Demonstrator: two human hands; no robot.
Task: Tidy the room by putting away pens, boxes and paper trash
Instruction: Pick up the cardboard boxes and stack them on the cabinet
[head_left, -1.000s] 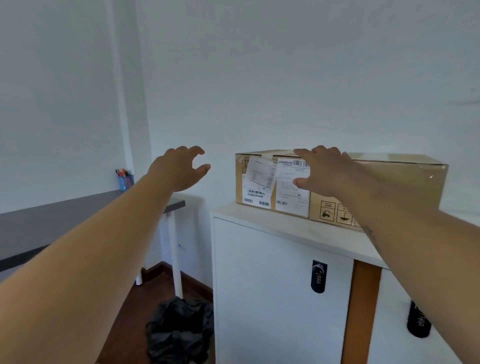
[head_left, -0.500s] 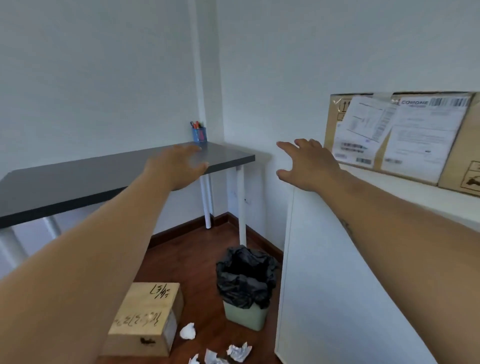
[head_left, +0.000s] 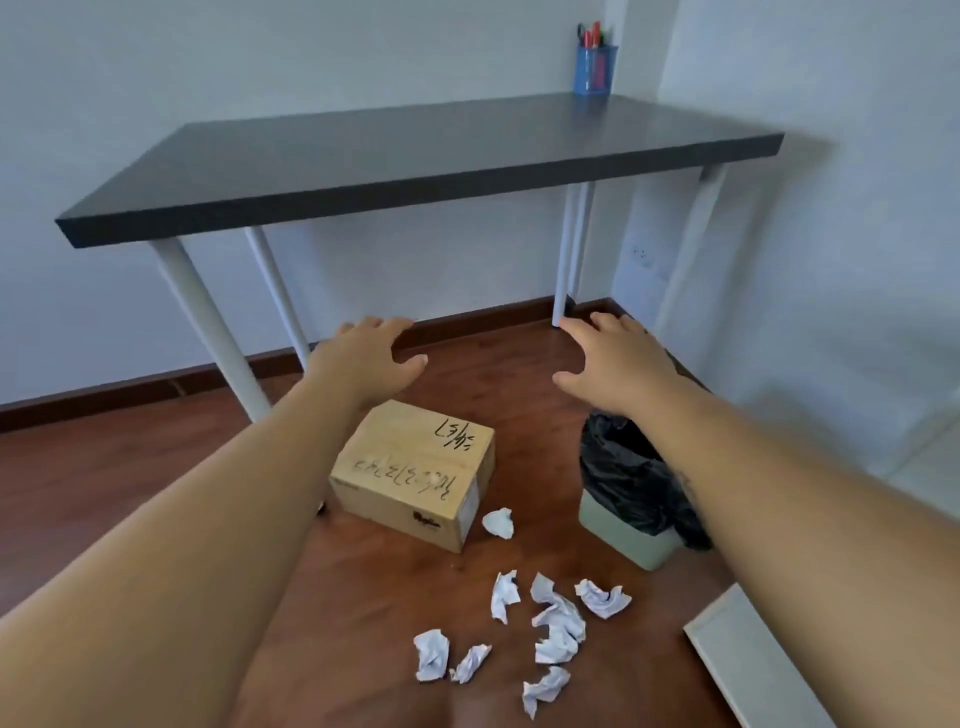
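A small cardboard box (head_left: 415, 473) with black handwriting lies on the wooden floor. Several crumpled white paper balls (head_left: 558, 621) are scattered on the floor in front of it. A pale green bin with a black liner (head_left: 631, 488) stands to the right of the box. My left hand (head_left: 371, 358) hovers above the box's far edge, fingers spread, holding nothing. My right hand (head_left: 615, 358) hovers above the bin, also spread and empty. A blue pen holder (head_left: 595, 67) with pens stands on the far right corner of the dark desk (head_left: 415, 161).
The desk stands on white legs against the wall. A white cabinet corner (head_left: 748, 660) juts in at the lower right. Open wooden floor lies to the left of the box.
My view has swung left and down from the cabinet and its large box to the floor. Both hands have come down with it, away from the large box, and stay empty.
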